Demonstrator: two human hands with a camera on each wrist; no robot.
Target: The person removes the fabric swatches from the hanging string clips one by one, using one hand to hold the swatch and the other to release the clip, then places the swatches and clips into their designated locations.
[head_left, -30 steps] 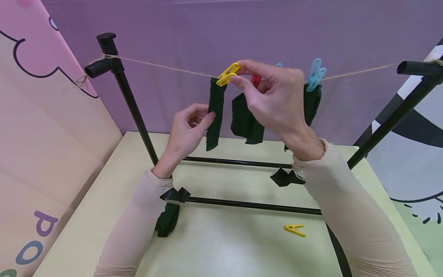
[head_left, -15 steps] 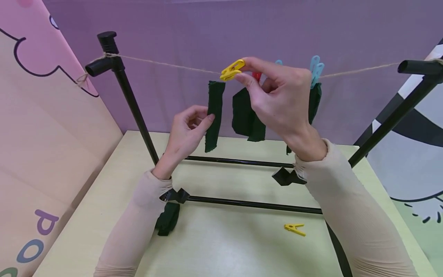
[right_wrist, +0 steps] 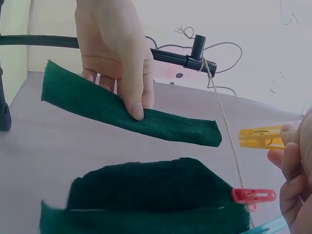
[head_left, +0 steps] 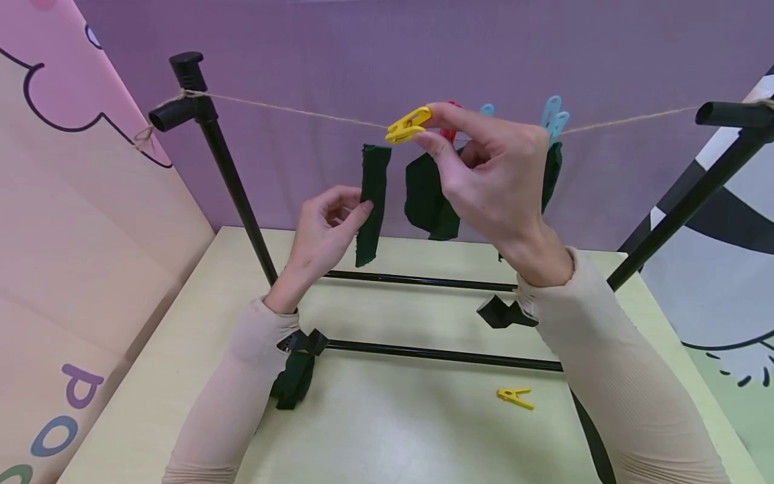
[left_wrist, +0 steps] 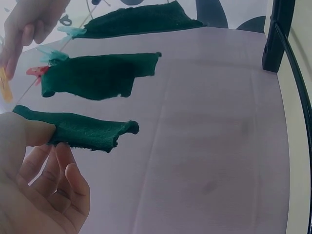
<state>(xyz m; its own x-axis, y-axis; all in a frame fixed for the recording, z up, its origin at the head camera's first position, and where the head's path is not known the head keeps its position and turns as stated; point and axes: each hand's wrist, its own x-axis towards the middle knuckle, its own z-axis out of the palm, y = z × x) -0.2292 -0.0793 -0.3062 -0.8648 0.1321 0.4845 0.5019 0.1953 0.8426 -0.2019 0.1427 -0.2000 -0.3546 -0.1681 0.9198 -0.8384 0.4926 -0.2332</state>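
My left hand (head_left: 329, 225) pinches a narrow dark green strip of cloth (head_left: 373, 195) between thumb and fingers, at about its middle. The strip's top edge stands just below the string (head_left: 290, 111), apart from it in the right wrist view. Between thumb and forefinger, my right hand (head_left: 498, 178) pinches a yellow clothespin (head_left: 406, 126) by its tail ends. In the right wrist view the clothespin (right_wrist: 261, 138) is beside the string, off the cloth. More green cloth (head_left: 426, 195) hangs behind my right hand, with a red clothespin (right_wrist: 253, 196) on the string there.
A blue clothespin (head_left: 553, 121) fastens another cloth farther right. Black posts (head_left: 232, 181) hold the string at both sides, with black crossbars (head_left: 441, 356) low over the table (head_left: 387, 430). A yellow clothespin (head_left: 515, 398) and folded green cloth (head_left: 294, 381) lie on the table.
The yellow clothespin has come off the strip's top and the string, moving slightly right in my right hand. The strip has dropped a little below the string, still in my left hand.
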